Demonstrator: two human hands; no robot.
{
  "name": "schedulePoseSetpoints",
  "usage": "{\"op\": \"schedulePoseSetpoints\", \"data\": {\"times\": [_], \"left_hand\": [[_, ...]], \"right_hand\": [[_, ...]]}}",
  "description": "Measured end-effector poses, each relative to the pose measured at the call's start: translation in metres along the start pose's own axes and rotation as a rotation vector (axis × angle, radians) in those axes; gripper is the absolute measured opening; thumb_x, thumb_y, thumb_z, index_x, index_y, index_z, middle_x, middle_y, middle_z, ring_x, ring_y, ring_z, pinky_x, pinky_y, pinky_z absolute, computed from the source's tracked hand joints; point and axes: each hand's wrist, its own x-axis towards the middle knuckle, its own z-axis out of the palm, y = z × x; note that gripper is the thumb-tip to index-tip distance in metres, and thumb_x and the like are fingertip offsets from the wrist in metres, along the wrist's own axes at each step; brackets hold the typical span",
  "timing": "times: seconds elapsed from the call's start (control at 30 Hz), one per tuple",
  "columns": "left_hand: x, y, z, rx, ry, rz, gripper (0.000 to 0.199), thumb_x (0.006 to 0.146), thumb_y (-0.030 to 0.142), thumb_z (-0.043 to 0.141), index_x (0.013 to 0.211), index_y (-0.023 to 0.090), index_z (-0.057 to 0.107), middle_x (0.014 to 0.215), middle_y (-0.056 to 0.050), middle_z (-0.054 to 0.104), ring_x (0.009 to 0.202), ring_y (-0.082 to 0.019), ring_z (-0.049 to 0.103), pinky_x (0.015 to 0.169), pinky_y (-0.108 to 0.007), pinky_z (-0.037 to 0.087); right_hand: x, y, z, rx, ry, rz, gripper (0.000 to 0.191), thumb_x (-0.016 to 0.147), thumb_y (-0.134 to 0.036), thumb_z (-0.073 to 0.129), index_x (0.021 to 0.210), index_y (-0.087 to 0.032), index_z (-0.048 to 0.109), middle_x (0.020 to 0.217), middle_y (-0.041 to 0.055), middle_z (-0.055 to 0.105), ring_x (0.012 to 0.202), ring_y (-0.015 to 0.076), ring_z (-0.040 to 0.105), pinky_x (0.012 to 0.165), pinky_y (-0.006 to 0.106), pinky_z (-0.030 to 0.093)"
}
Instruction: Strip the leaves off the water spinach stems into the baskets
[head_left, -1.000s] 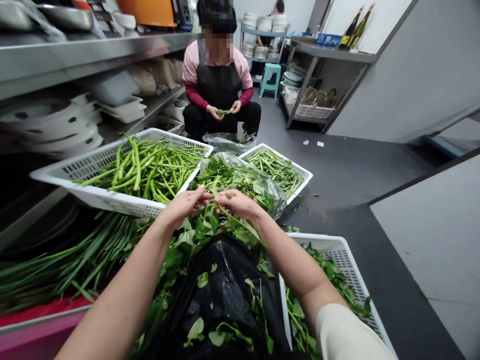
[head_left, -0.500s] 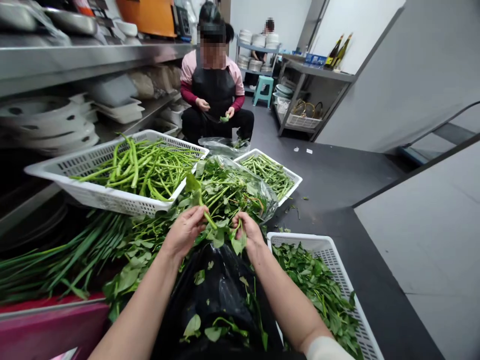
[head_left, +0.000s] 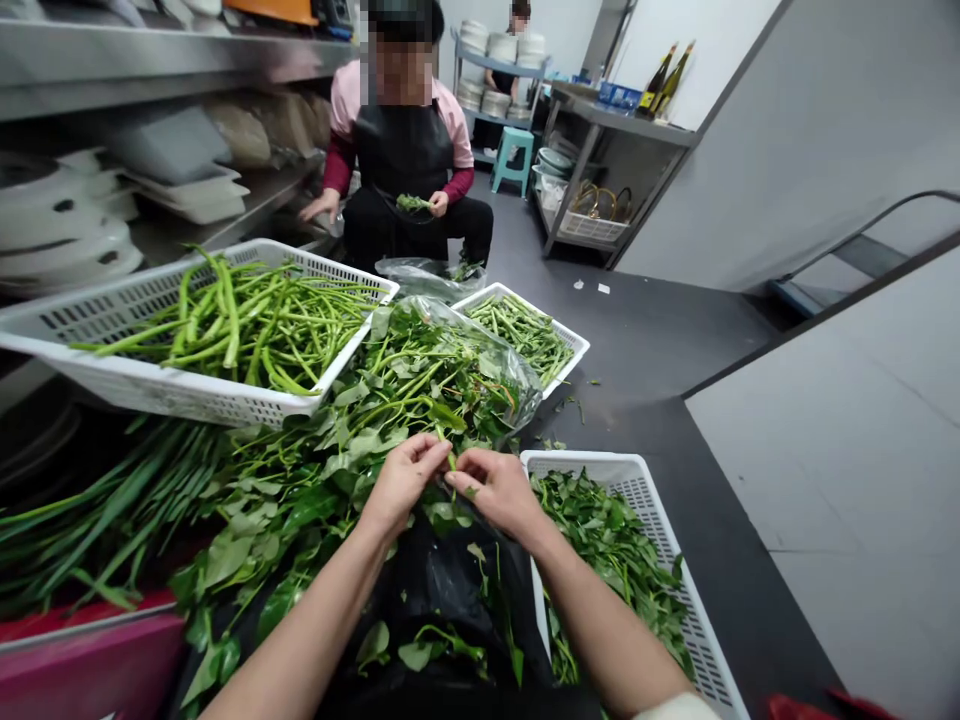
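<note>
Over the dark apron on my lap, my left hand [head_left: 407,482] pinches a green leafy stem [head_left: 451,463] between thumb and fingertips. Close against it, my right hand [head_left: 501,490] grips the same stem lower down, fingers curled. A big heap of leafy greens [head_left: 397,375] lies just beyond my hands, partly in a clear plastic bag [head_left: 525,380]. By my right forearm stands a white basket [head_left: 651,490] holding torn leafy tips [head_left: 611,545]. Loose leaves [head_left: 416,655] are scattered on the black apron [head_left: 442,575].
Trimmed stems fill a white basket [head_left: 172,400] at left and a smaller one [head_left: 576,352] ahead. Long green stalks [head_left: 112,510] lie at lower left. A co-worker [head_left: 405,140] sits opposite, holding greens. Metal shelving [head_left: 150,62] runs along the left; a wall [head_left: 847,450] stands right.
My hands have come together on the stem, which was held higher and farther left. The co-worker's one hand has moved out toward the shelf side. The view has shifted slightly.
</note>
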Motion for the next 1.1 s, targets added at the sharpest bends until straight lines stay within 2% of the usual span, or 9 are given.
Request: {"op": "schedulePoseSetpoints", "data": {"times": [0.13, 0.3, 0.43, 0.53, 0.63, 0.73, 0.83, 1.0, 1.1], "left_hand": [[-0.001, 0.003, -0.015, 0.209, -0.149, 0.010, 0.020, 0.061, 0.038, 0.063, 0.065, 0.019, 0.065, 0.062, -0.001, 0.062, 0.060, -0.016, 0.053, 0.060, -0.027, 0.041], [0.013, 0.000, -0.048, 0.509, 0.252, 0.114, 0.017, 0.065, 0.033, 0.053, 0.067, 0.022, 0.066, 0.073, -0.003, 0.068, 0.078, -0.023, 0.059, 0.073, -0.031, 0.043], [0.000, -0.003, -0.053, 0.565, 0.300, 0.181, 0.022, 0.066, 0.040, 0.054, 0.069, 0.023, 0.067, 0.080, -0.005, 0.066, 0.084, -0.024, 0.058, 0.078, -0.033, 0.043], [-0.019, -0.003, -0.030, 0.402, 0.101, 0.133, 0.027, 0.067, 0.048, 0.057, 0.067, 0.023, 0.067, 0.075, -0.004, 0.065, 0.078, -0.023, 0.058, 0.075, -0.031, 0.043], [-0.023, -0.005, -0.002, 0.029, -0.045, -0.023, 0.030, 0.064, 0.050, 0.062, 0.063, 0.020, 0.064, 0.066, -0.003, 0.062, 0.069, -0.019, 0.056, 0.067, -0.028, 0.043], [-0.009, -0.009, 0.012, -0.276, 0.025, -0.150, 0.030, 0.060, 0.046, 0.066, 0.056, 0.017, 0.057, 0.056, 0.000, 0.054, 0.055, -0.012, 0.048, 0.057, -0.025, 0.040], [0.010, -0.010, 0.009, -0.429, 0.093, -0.233, 0.019, 0.059, 0.031, 0.066, 0.057, 0.015, 0.055, 0.054, 0.002, 0.053, 0.051, -0.010, 0.047, 0.054, -0.023, 0.037], [0.026, 0.002, -0.002, -0.477, 0.108, -0.206, 0.009, 0.060, 0.020, 0.060, 0.058, 0.016, 0.052, 0.052, 0.002, 0.052, 0.049, -0.009, 0.048, 0.052, -0.022, 0.037], [0.023, 0.004, 0.004, -0.496, 0.093, -0.169, 0.008, 0.061, 0.020, 0.058, 0.057, 0.017, 0.051, 0.051, 0.002, 0.053, 0.048, -0.009, 0.048, 0.048, -0.022, 0.037]], "right_hand": [[0.005, -0.008, 0.015, 0.086, -0.034, 0.017, 0.020, 0.074, -0.026, 0.051, 0.057, -0.017, 0.053, 0.054, -0.0033, 0.047, 0.053, 0.0093, 0.040, 0.052, 0.021, 0.029], [-0.005, 0.002, 0.002, 0.270, -0.135, 0.092, 0.023, 0.072, -0.030, 0.050, 0.054, -0.017, 0.044, 0.051, -0.0046, 0.038, 0.049, 0.0076, 0.032, 0.047, 0.020, 0.025], [-0.011, 0.001, 0.003, 0.179, -0.014, 0.086, 0.022, 0.073, -0.030, 0.050, 0.055, -0.018, 0.044, 0.051, -0.0047, 0.037, 0.050, 0.0082, 0.032, 0.047, 0.020, 0.025], [-0.016, -0.005, 0.013, 0.031, 0.012, -0.022, 0.021, 0.075, -0.025, 0.049, 0.056, -0.019, 0.043, 0.053, -0.0039, 0.040, 0.052, 0.0094, 0.036, 0.050, 0.022, 0.027], [-0.021, -0.011, 0.023, -0.101, -0.007, -0.156, 0.020, 0.079, -0.022, 0.044, 0.059, -0.019, 0.041, 0.059, -0.0012, 0.046, 0.056, 0.0114, 0.041, 0.055, 0.023, 0.030], [-0.028, -0.010, 0.027, -0.192, 0.016, -0.188, 0.019, 0.081, -0.020, 0.040, 0.062, -0.020, 0.041, 0.063, 0.0008, 0.048, 0.059, 0.0130, 0.043, 0.057, 0.024, 0.031], [-0.034, -0.008, 0.025, -0.218, -0.013, -0.151, 0.022, 0.081, -0.020, 0.040, 0.059, -0.020, 0.037, 0.060, -0.0005, 0.045, 0.057, 0.0127, 0.042, 0.055, 0.024, 0.029], [-0.035, -0.009, 0.020, -0.171, -0.019, -0.114, 0.022, 0.080, -0.021, 0.041, 0.059, -0.020, 0.035, 0.060, -0.0014, 0.042, 0.058, 0.0123, 0.040, 0.056, 0.024, 0.027], [-0.021, -0.011, 0.023, 0.005, -0.100, -0.048, 0.018, 0.079, -0.025, 0.045, 0.063, -0.020, 0.039, 0.060, -0.0024, 0.043, 0.056, 0.0114, 0.039, 0.054, 0.024, 0.028]]}}
